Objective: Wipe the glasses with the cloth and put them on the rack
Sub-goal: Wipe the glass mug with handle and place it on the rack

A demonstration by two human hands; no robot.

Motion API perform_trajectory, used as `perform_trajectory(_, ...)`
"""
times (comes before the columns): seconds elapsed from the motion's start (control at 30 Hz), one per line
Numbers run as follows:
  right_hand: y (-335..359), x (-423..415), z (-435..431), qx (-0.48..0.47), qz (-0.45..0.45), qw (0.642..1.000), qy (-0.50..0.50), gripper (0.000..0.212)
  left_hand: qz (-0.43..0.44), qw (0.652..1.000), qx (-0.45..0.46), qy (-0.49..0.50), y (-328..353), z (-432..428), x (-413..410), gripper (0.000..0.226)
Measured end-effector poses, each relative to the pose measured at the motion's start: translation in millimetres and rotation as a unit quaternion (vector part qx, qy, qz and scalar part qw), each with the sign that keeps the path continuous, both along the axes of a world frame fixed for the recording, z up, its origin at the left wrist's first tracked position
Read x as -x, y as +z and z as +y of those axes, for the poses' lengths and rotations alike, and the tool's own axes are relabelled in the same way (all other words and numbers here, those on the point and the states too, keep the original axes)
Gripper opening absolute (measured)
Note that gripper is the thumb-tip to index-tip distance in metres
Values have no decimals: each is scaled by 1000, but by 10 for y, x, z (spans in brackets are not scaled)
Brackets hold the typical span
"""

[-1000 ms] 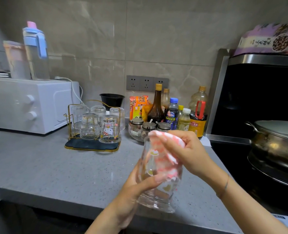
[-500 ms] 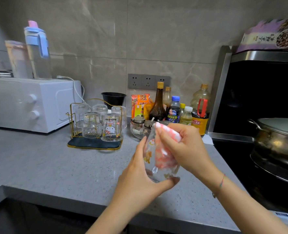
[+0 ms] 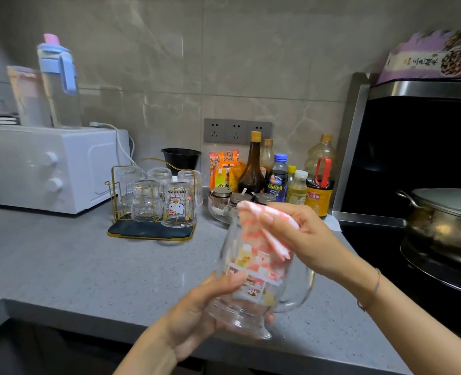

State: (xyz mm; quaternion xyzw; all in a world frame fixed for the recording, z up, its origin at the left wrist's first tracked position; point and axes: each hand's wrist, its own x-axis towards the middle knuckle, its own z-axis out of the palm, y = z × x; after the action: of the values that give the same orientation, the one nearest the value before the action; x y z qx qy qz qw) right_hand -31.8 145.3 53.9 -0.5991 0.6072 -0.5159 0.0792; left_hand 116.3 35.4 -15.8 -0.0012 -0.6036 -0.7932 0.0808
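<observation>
A clear glass mug (image 3: 253,288) with cartoon prints and a side handle is held above the counter's front edge. My left hand (image 3: 197,312) grips its thick base from below. My right hand (image 3: 302,236) presses a pink-and-white cloth (image 3: 264,228) into the mug's mouth, part of the cloth showing through the glass. At the back left stands a gold wire rack (image 3: 151,231) on a dark mat, with several glasses upside down on it, one printed with a cat figure (image 3: 179,204).
A white microwave (image 3: 48,166) with a blue-lidded jug on top stands at the left. Bottles and spice jars (image 3: 267,182) crowd the wall behind the mug. A black stove with a steel pot (image 3: 445,217) is at the right. Grey counter (image 3: 75,266) lies between rack and mug.
The mug has turned in my hands, so its handle now points right. My left hand shifted from the mug's side to its base. The cloth stays in the mouth.
</observation>
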Motion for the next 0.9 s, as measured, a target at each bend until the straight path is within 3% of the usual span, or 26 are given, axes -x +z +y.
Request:
perform_trajectory(0.17, -42, 12, -2, 32, -47, 997, -59, 35, -55, 997, 46, 6, 65, -27, 58, 97)
perform_trajectory(0.27, -88, 22, -31, 63, -11, 993, -102, 52, 0, 987, 136, 83, 175, 23, 138, 80)
perform_trajectory(0.37, -120, 3, -57, 72, 28, 989, -128, 50, 31, 952, 247, 176, 204, 96, 247, 81)
perform_trajectory(0.43, -88, -11, -45, 62, 35, 990, -120, 50, 55, 940, 266, 204, 180, 111, 273, 79)
perform_trajectory(0.63, 35, 25, 87, -9, 33, 999, -37, 54, 68, 970, 178, 153, 185, -6, 243, 65)
perform_trajectory(0.73, 69, 55, 144, -34, -26, 999, -7, 37, 31, 987, 112, 113, 209, -45, 185, 64)
perform_trajectory(0.83, 33, 73, 161, -8, -72, 997, -3, 21, -3, 1000, -4, 11, 164, -102, 154, 73)
perform_trajectory(0.9, 11, 10, 145, 27, -76, 997, -6, 22, 2, 990, -115, -82, 126, -107, 173, 75)
